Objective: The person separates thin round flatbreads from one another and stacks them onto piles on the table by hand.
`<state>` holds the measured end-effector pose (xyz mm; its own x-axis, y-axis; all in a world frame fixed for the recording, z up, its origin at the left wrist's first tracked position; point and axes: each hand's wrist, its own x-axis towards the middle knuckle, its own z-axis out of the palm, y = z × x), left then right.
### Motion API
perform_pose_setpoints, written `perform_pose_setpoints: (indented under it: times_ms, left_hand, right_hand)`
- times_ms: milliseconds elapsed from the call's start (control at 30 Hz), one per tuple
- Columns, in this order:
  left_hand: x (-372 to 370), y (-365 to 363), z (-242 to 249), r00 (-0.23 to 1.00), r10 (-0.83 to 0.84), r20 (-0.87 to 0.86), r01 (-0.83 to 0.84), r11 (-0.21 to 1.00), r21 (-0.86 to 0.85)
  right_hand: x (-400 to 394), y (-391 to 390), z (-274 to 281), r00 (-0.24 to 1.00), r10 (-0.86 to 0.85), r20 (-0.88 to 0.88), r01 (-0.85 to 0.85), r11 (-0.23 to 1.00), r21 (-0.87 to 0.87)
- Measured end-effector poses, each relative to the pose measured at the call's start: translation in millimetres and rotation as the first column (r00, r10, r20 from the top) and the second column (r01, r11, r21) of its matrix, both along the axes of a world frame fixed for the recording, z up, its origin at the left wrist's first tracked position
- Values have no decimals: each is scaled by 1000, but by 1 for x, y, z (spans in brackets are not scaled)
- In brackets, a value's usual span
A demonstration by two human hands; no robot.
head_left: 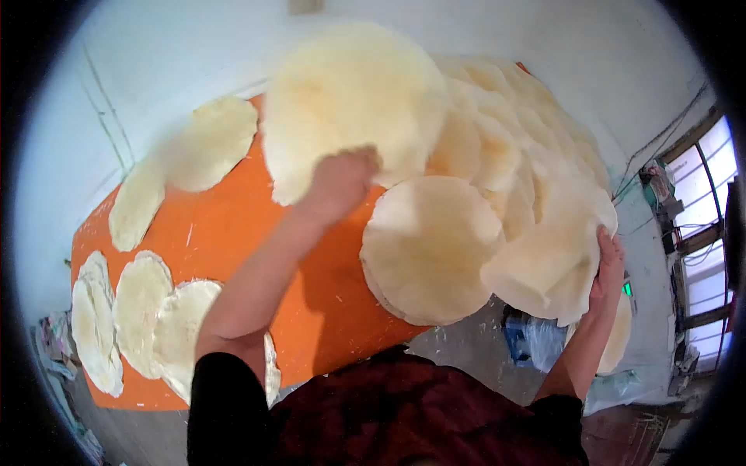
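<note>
My left hand (346,179) is closed at the lower edge of a large, pale round flatbread (350,93), which is raised and blurred by motion. My right hand (610,260) grips the outer edge of a drooping, folded flatbread (556,248) at the right. Between my hands, a neat stack of round flatbreads (433,248) lies at the table's near edge. Behind it, many overlapping flatbreads (497,147) spread toward the back right. The fingertips of my left hand are partly hidden.
Under the breads is an orange table (326,326). More flatbread piles (144,311) lie at its near left, and two looser pieces (214,144) near the wall. Blue and clear plastic bags (536,338) sit on the floor at right, below a barred window (703,225).
</note>
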<state>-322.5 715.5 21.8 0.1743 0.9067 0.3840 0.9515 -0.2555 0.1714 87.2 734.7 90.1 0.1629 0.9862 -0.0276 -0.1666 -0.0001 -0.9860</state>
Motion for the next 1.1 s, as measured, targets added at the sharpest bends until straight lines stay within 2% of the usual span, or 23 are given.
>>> perform_pose_setpoints:
  times_ms: [33, 100, 167, 267, 367, 400, 500, 567, 633, 700, 767, 800, 867, 900, 933, 1000, 1033, 1067, 1100]
  left_hand:
    - [17, 11, -25, 983, 59, -172, -91, 979, -182]
    - [32, 20, -93, 931, 2, -365, -150, 913, -380]
    - [29, 10, -147, 934, 4, -356, -210, 813, -542]
    - [18, -16, -186, 973, 138, -184, -191, 929, -318]
    - [8, -40, -192, 952, 138, -274, -207, 948, -240]
    - [5, -53, -188, 962, 149, -229, -201, 954, -223]
    - [-3, -107, -173, 982, 179, -61, -187, 961, -202]
    - [-15, -146, -172, 974, 200, 103, -172, 957, -232]
    - [-28, -193, -159, 915, 332, 230, -271, 927, -261]
    - [-45, -238, -148, 830, 437, 347, -358, 894, -270]
    - [-59, -284, -150, 734, 515, 442, -438, 857, -270]
    - [-63, -305, -152, 682, 550, 481, -479, 834, -275]
    - [-69, -339, -153, 619, 585, 525, -521, 805, -283]
    - [-70, -354, -151, 585, 599, 546, -541, 790, -287]
    - [-72, -365, -148, 641, 595, 484, -568, 793, -222]
    - [-76, -383, -148, 565, 627, 537, -575, 766, -289]
    - [-79, -391, -149, 526, 641, 559, -574, 753, -323]
    - [-82, -398, -150, 509, 651, 563, -578, 743, -337]
    - [-85, -404, -150, 492, 661, 567, -580, 734, -352]
  right_hand:
    - [10, -1, -4, 998, -49, 39, 48, 999, 5]
    - [27, -3, -11, 984, -137, 117, 136, 990, 23]
    - [24, -12, -6, 990, -106, 97, 103, 994, 36]
    - [15, -20, 6, 996, -34, 82, 31, 999, 38]
    - [-22, -29, 27, 991, 96, 98, -98, 995, 22]
    - [-39, -30, 32, 984, 144, 100, -147, 989, 22]
    - [-83, -14, 37, 956, 157, 250, -154, 988, -30]
    - [-126, 8, 49, 869, 405, 284, -399, 913, -81]
    - [-159, 40, 58, 862, 255, 438, -301, 953, 39]
    - [-191, 36, 90, 920, 338, 197, -364, 924, 113]
    - [-191, 51, 87, 929, 371, 14, -370, 924, 97]
    - [-185, 58, 78, 921, 382, -78, -375, 923, 89]
    - [-175, 68, 28, 942, 273, -193, -272, 962, 32]
    - [-180, 57, -1, 955, 166, -244, -185, 981, -58]
    - [-175, 59, -46, 957, 88, -276, -135, 979, -156]
    - [-167, 48, -148, 974, 34, -225, -93, 963, -255]
    - [-138, 70, -237, 930, 65, -361, -173, 946, -276]
    - [-136, 49, -265, 1000, -10, 14, 15, 899, -437]
    - [-151, 6, -253, 992, 19, 121, 49, 842, -538]
